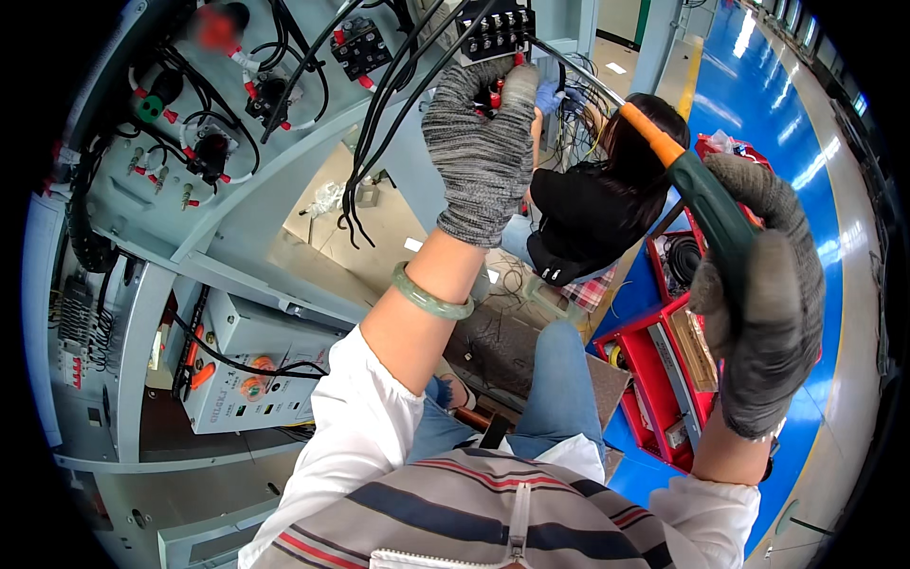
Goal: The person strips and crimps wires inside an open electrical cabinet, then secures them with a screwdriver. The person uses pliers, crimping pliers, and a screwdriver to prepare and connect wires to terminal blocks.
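My right hand (773,294), in a grey knit glove, is wrapped round the green and orange handle of a screwdriver (716,204). Its long shaft reaches up and left to the black terminal block (495,33), with the tip at the block's right side. My left hand (482,156), gloved alike, is raised just under that block, fingers curled together. Between them show the red-sleeved wire ends (495,93); another red sleeve sits at the block's lower edge. Several black wires (372,123) hang down past my left hand, their lower ends loose.
A grey panel at left carries switches, a second terminal block (362,49) and wiring. Below stands a grey control box (251,365). Another person (592,204) in black sits close ahead, near tangled wires. Red toolboxes (654,379) stand on the blue floor at right.
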`<state>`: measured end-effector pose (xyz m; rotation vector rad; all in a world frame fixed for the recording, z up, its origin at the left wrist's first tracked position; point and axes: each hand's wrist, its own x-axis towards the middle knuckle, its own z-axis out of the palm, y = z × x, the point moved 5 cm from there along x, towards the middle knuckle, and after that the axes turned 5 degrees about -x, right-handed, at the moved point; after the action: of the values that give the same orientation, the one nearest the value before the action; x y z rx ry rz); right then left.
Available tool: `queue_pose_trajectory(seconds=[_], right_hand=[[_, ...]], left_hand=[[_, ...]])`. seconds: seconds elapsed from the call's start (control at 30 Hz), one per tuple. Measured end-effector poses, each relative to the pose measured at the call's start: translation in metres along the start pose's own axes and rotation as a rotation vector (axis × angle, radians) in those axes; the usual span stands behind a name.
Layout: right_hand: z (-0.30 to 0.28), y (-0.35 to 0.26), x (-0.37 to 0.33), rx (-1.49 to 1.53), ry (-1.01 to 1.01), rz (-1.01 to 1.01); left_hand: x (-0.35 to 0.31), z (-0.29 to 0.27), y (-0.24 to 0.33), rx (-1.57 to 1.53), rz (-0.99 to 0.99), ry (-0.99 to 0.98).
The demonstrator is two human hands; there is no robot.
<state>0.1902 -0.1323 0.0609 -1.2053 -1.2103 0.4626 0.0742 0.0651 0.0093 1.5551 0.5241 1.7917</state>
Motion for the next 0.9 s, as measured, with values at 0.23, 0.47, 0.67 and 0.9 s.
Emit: queue_pose_trajectory(seconds=[0.23, 0.47, 0.67, 0.9], right_hand=[[0.008, -0.028, 0.004, -0.829, -0.085, -0.667], [-0.022, -0.012, 0.014, -0.356, 0.072, -0.731], [-0.021, -0.023, 0.006, -0.835, 0.347, -0.775], [-0.025, -0.020, 0.013, -0.715, 0.304, -0.819]], left_hand=[[0.000, 0.001, -0.001, -0.064, -0.103, 0.035], [0.004, 0.006, -0.002, -0.048, -0.119, 0.052], [0.000, 0.009, 0.005, -0.051, -0.113, 0.074], [0.000, 0.009, 0.007, -0.050, -0.102, 0.059]])
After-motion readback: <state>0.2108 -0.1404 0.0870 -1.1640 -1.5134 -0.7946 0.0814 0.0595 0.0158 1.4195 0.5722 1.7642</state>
